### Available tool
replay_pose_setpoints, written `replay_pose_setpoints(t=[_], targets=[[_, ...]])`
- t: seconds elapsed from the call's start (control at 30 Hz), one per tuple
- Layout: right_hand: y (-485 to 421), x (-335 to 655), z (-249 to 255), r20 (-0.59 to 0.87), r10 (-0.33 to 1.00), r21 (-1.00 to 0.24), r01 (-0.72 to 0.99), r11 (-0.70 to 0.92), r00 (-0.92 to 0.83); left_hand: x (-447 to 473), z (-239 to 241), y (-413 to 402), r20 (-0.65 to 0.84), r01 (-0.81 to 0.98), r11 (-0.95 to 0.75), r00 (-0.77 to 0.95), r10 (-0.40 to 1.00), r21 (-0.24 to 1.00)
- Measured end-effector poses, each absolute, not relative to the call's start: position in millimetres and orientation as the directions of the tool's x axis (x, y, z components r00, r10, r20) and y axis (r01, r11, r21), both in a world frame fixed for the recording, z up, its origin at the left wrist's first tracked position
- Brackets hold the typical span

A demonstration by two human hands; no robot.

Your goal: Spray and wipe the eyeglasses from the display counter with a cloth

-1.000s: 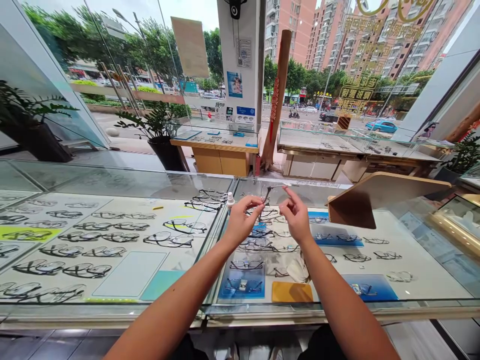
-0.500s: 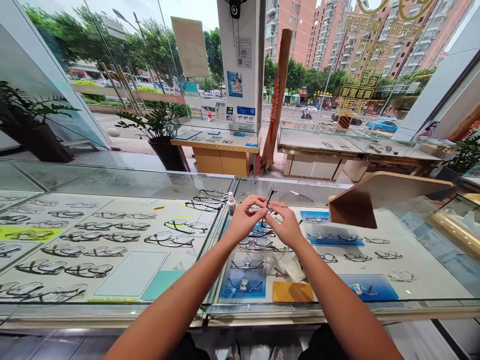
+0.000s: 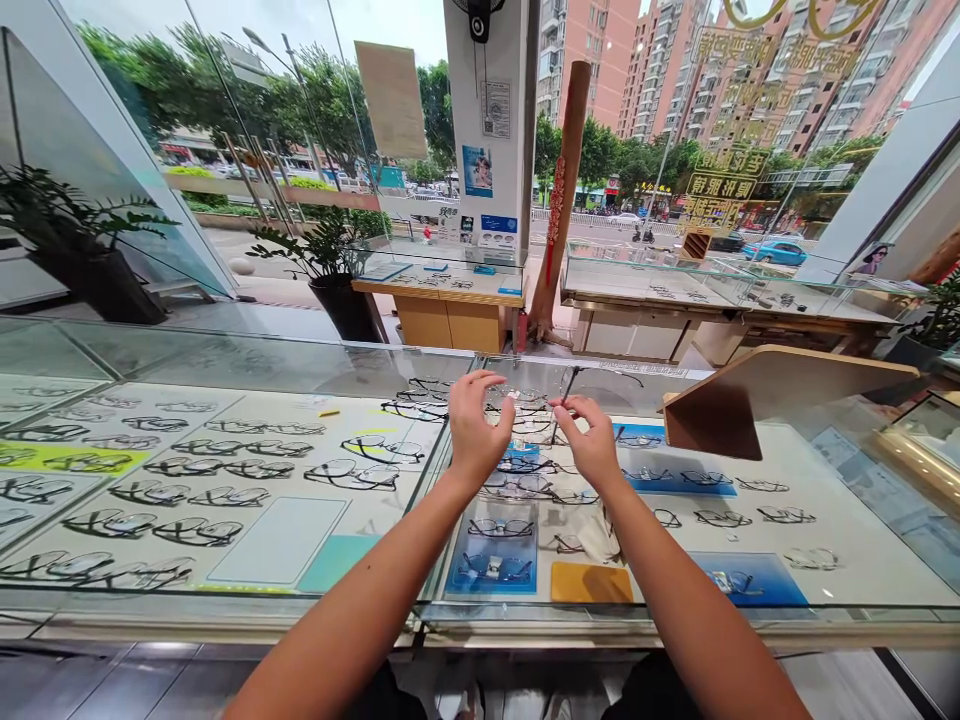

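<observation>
Over the glass counter, my right hand pinches a thin dark-framed pair of eyeglasses between thumb and fingertips. One part of the frame stands upright at the fingers, and a thin part stretches off to the right. My left hand is raised to the left of it, fingers curved and thumb apart, apparently with nothing between them. A gap separates the two hands. The small white bottle seen earlier on the counter is now hidden, near where my left hand is. Below the hands, rows of eyeglasses lie in the display case.
A brown wooden stand sits on the counter at right. Inside the case lie a tan pad, a crumpled pale cloth and more eyeglasses at left. Across the floor stand another display counter, a wooden post and a potted plant.
My hands, together on the eyeglasses before, have parted. The left let go and moved left with its fingers opened; the right keeps the eyeglasses and has shifted slightly right.
</observation>
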State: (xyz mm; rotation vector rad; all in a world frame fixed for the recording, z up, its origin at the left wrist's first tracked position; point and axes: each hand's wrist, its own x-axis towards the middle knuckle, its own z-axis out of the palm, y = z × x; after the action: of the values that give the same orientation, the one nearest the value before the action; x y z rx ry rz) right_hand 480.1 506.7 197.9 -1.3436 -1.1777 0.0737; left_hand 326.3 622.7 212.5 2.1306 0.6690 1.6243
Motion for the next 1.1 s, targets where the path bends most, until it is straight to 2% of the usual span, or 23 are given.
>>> replay_pose_setpoints(t=[0.1,0.23,0.47,0.63,0.73,0.93,1.1], targets=[[506.3,485.7,198.3,0.605,0.612,-0.776,0.549,0.310,0.510,325.7,205.1,640.9,0.727,0.294,-0.723,0.118,0.676,0.625],[507.3,490.2,196.7,0.591,0.603,-0.792,0.527,0.308,0.535,325.1,192.8,662.2,0.609,0.378,-0.638,0.210,0.765,0.671],[509.0,491.1,194.7,0.591,0.608,-0.788,0.539,0.297,0.530,325.9,175.0,676.3,0.492,0.424,-0.588,0.323,0.809,0.689],[509.8,491.8,193.8,0.591,0.609,-0.789,0.534,0.303,0.528,326.3,173.1,677.2,0.488,0.485,-0.610,0.366,0.793,0.627],[509.4,491.8,192.8,0.597,0.605,-0.785,0.538,0.306,0.527,326.7,178.9,675.7,0.510,0.433,-0.626,0.363,0.780,0.648],[510.4,485.9,201.4,0.622,0.620,-0.750,0.591,0.297,0.477,325.5,192.3,675.9,0.574,0.194,-0.657,0.351,0.740,0.728],[519.7,480.9,217.1,0.651,0.650,-0.690,0.663,0.290,0.392,326.4,190.6,676.4,0.632,0.066,-0.716,0.418,0.652,0.695]])
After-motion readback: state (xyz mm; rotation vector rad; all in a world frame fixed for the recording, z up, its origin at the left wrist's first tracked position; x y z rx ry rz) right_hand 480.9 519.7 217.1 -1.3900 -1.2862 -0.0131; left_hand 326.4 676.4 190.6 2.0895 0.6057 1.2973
